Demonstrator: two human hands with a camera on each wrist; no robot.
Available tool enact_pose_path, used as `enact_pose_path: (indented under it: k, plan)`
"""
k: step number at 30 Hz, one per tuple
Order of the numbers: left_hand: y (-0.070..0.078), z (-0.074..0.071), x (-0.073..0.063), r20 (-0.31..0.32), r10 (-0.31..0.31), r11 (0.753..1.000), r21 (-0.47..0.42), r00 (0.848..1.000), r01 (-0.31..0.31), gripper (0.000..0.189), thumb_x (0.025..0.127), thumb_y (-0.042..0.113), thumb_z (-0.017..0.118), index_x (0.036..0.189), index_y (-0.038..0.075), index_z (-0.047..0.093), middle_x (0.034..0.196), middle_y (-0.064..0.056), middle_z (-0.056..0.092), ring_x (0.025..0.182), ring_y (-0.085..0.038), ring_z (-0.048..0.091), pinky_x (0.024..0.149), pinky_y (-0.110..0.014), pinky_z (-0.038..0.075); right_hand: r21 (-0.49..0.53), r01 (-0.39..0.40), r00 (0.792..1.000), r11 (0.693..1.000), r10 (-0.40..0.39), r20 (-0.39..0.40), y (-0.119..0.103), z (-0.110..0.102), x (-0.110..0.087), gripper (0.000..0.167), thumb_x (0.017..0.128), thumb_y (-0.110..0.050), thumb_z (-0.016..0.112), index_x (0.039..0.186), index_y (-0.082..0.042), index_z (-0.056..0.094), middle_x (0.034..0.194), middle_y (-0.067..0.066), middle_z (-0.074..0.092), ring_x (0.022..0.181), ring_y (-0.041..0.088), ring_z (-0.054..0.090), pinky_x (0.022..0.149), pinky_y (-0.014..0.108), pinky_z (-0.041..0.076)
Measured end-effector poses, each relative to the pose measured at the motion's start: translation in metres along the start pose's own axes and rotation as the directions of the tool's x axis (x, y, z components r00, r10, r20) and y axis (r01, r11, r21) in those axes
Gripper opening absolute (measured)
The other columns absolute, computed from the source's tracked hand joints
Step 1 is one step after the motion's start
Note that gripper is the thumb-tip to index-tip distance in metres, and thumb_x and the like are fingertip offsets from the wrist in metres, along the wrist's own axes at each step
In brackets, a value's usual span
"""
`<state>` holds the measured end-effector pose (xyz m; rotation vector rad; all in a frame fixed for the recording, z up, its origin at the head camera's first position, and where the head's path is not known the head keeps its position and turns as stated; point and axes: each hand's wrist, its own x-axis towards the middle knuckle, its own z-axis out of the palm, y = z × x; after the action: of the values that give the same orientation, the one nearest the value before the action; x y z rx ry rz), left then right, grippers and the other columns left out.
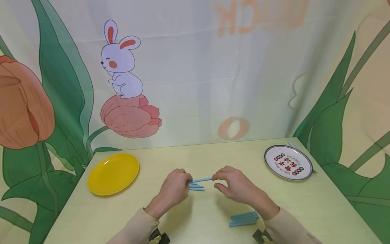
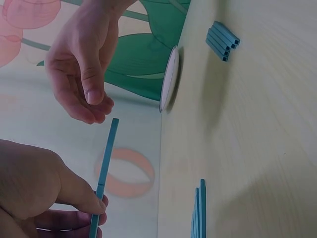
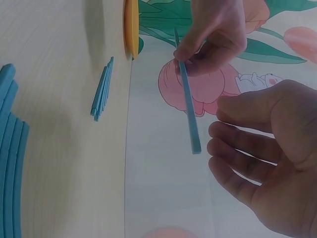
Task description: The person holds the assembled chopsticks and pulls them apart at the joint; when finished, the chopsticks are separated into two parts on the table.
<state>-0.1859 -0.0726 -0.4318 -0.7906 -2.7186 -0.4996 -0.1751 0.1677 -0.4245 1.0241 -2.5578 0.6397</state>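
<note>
My left hand (image 1: 175,184) pinches a thin blue stick (image 1: 202,179) between thumb and fingers, raised over the table. In the left wrist view the stick (image 2: 107,153) shows a fine line across it near the thumb. Its far end points at my right hand (image 1: 236,184), whose fingers are spread and loosely bent. The right wrist view shows this hand (image 3: 267,153) holding nothing, its fingertips close to the stick's free end. Below the left hand, several blue sticks (image 1: 197,188) lie side by side on the table. Another bundle of blue sticks (image 1: 243,219) lies by my right forearm.
A yellow plate (image 1: 113,174) sits at the table's left. On the right is a white plate (image 1: 287,173) with a dark rim and red print; a pale handle (image 1: 292,144) pokes out behind it. A printed curtain (image 1: 189,84) hangs along the back edge.
</note>
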Motion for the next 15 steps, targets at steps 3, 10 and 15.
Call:
enact_pose_path:
  k: [3,10,15]
  plan:
    - [0.0015,-0.0002,0.0006,0.01,0.0,1.0,-0.003,1.0,0.0,0.019,0.078,-0.004,0.062,0.081,0.008,0.076,0.071,0.0,0.062,0.065,-0.014,0.051,0.061,-0.024,0.042,0.001,0.0,1.0,1.0,0.0,0.004,0.0003,0.0009,0.0004,0.016,0.084,-0.015,0.075,0.099,-0.013,0.073,0.097,-0.003,0.07,0.095,0.015,0.064,0.081,0.032,0.054]
    - [0.005,-0.0006,0.0029,0.021,0.002,1.0,-0.014,1.0,-0.001,0.017,0.079,-0.002,0.065,0.08,0.01,0.076,0.069,0.003,0.06,0.063,-0.012,0.048,0.059,-0.022,0.039,0.002,-0.002,1.0,1.0,0.002,0.03,0.0013,0.0033,0.0009,0.015,0.085,-0.015,0.074,0.1,-0.014,0.074,0.099,-0.004,0.07,0.096,0.016,0.064,0.083,0.032,0.054]
    - [0.0068,0.0003,0.0034,0.038,0.011,1.0,-0.016,0.999,-0.01,0.017,0.079,-0.003,0.064,0.08,0.009,0.076,0.069,0.002,0.06,0.064,-0.012,0.049,0.06,-0.022,0.04,0.005,0.01,0.999,1.0,-0.01,0.033,0.0021,0.0051,0.0009,0.014,0.085,-0.015,0.074,0.099,-0.013,0.074,0.097,-0.004,0.07,0.095,0.015,0.063,0.082,0.031,0.054]
